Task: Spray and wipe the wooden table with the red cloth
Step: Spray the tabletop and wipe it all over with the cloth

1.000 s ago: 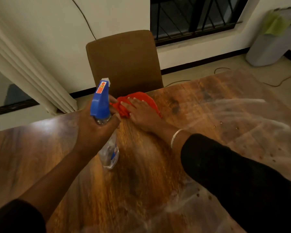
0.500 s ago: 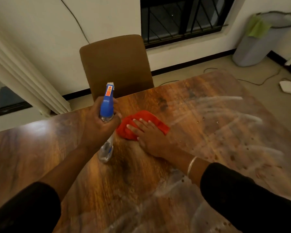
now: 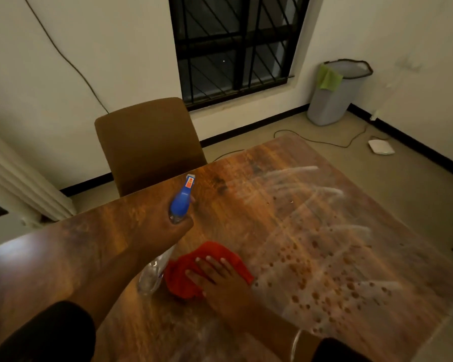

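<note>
A person's right hand (image 3: 220,286) presses flat, fingers spread, on a bunched red cloth (image 3: 191,270) lying on the wooden table (image 3: 110,231), near the table's middle. A thin bangle (image 3: 294,344) circles that wrist, just above a black sleeve at the frame's bottom edge. Immediately to the L, the left hand (image 3: 162,231) is clenched round the neck of a spray bottle (image 3: 179,202), blue trigger head w/ orange label pointing toward the far edge; the clear body hangs below the fist, its base near the tabletop & touching or just beside the cloth, can't tell which. Left forearm is bare, black sleeve pushed up at bottom L. To the R of the cloth, the surface carries wet droplets & pale curved wipe streaks (image 3: 311,231) running to the far R corner; the L side is dry, w/ a glossy reflection. Beyond the far edge stands a brown chair (image 3: 147,142), pushed in. Behind it: a barred window (image 3: 236,48), dark outside. In the rm's corner sits a grey bin (image 3: 332,100) w/ a green cloth (image 3: 328,78) draped over its rim.
</note>
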Demonstrator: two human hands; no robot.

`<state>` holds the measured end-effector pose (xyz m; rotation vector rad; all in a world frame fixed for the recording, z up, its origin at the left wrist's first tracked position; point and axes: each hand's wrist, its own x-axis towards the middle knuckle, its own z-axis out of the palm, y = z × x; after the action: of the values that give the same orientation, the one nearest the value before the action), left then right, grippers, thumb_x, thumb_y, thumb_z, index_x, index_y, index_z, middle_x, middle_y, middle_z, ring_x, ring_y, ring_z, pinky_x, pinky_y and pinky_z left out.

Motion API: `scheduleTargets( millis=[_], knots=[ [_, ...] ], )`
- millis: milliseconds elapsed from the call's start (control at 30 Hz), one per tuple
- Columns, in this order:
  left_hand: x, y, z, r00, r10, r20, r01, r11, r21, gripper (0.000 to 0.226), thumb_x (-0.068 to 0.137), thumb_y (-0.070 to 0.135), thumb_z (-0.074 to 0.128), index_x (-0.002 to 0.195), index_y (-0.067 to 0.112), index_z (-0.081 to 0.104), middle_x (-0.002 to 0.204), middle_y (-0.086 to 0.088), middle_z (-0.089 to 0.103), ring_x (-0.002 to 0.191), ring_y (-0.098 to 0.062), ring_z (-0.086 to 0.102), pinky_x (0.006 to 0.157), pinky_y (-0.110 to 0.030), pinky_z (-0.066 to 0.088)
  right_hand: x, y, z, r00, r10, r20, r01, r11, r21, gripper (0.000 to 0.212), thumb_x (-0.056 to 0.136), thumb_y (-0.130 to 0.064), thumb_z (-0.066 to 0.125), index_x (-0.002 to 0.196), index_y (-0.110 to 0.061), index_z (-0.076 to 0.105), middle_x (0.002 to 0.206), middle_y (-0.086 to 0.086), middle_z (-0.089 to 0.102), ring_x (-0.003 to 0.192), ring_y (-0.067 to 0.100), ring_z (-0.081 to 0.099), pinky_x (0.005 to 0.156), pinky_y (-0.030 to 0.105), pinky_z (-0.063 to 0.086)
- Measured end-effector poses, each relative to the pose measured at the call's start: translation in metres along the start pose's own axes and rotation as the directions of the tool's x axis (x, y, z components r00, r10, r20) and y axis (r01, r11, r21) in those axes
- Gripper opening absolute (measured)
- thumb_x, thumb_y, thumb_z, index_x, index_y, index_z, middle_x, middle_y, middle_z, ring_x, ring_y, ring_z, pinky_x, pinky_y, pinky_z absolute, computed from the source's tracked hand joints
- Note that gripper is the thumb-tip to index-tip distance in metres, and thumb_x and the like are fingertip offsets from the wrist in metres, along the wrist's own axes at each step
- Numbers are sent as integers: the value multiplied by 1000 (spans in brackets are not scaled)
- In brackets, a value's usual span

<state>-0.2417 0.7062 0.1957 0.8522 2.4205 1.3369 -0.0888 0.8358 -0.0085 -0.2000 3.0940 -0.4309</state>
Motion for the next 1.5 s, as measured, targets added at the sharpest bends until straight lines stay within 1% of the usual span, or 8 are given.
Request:
scheduleTargets(
  millis=[133, 300, 433, 567, 667, 1100, 1300, 1500],
  knots=[
    [10, 23, 14, 997, 23, 73, -22, 1000, -6, 32, 90, 1, 69, 117, 12, 57, 85, 0, 60, 69, -8, 58, 58, -4, 49, -5, 91, -36, 946, 323, -41, -324, 946, -22, 64, 107, -38, 30, 164, -44, 2, 175, -3, 8, 161, 22, 11, 129, 47, 5],
    [42, 32, 46, 991, -11, 136, 5, 999, 41, 24, 88, 2, 71, 98, 19, 59, 79, 1, 59, 66, -2, 59, 58, -3, 47, -34, 182, -75, 760, 641, -108, -639, 767, 54, 63, 109, -33, 35, 166, -39, 7, 175, 0, 10, 161, 24, 12, 129, 49, 11],
    [69, 31, 83, 955, -90, 282, 76, 995, 62, 18, 85, 2, 72, 101, 8, 65, 85, -24, 67, 70, -22, 63, 74, -47, 58, -68, 232, -92, 713, 691, -119, -693, 720, 34, 62, 109, -35, 39, 166, -36, 15, 174, 3, 17, 160, 26, 18, 128, 50, 17],
    [90, 34, 116, 943, -87, 320, 78, 996, 40, 26, 81, 8, 76, 78, 28, 60, 59, 11, 67, 54, 1, 64, 57, -21, 53, -81, 274, -102, 692, 708, -143, -710, 703, 47, 63, 107, -36, 45, 165, -34, 21, 172, 8, 23, 159, 29, 23, 127, 52, 20],
    [101, 41, 135, 927, -99, 363, 97, 995, 23, 18, 74, 15, 75, 74, 25, 61, 57, 9, 69, 49, -2, 66, 50, -10, 49, -82, 295, -105, 684, 706, -184, -711, 702, 52, 63, 105, -34, 49, 164, -31, 27, 169, 11, 29, 157, 32, 26, 126, 54, 23],
    [118, 45, 132, 952, -86, 295, 97, 995, -25, 29, 75, 27, 74, 103, 23, 67, 73, -6, 69, 64, -18, 68, 64, -26, 58, -31, 352, -115, 641, 742, -195, -732, 668, 133, 67, 101, -35, 46, 164, -32, 22, 172, 11, 20, 157, 39, 18, 125, 64, 14],
    [126, 53, 116, 974, -115, 193, 102, 992, 78, 25, 90, 3, 69, 94, 26, 62, 80, -4, 65, 67, -1, 64, 61, -7, 50, 35, 258, -84, 901, 426, -81, -419, 904, 86, 66, 103, -48, 32, 165, -40, 14, 175, 4, 11, 160, 38, 10, 125, 65, 12],
    [138, 52, 109, 974, -103, 202, 90, 993, 70, 22, 95, 5, 63, 117, 1, 61, 101, -31, 67, 93, -42, 66, 60, -7, 52, 67, 204, -49, 998, -51, 44, 50, 999, 20, 64, 101, -43, 28, 163, -45, 12, 173, 1, 20, 159, 33, 20, 126, 61, 13]
  ],
)
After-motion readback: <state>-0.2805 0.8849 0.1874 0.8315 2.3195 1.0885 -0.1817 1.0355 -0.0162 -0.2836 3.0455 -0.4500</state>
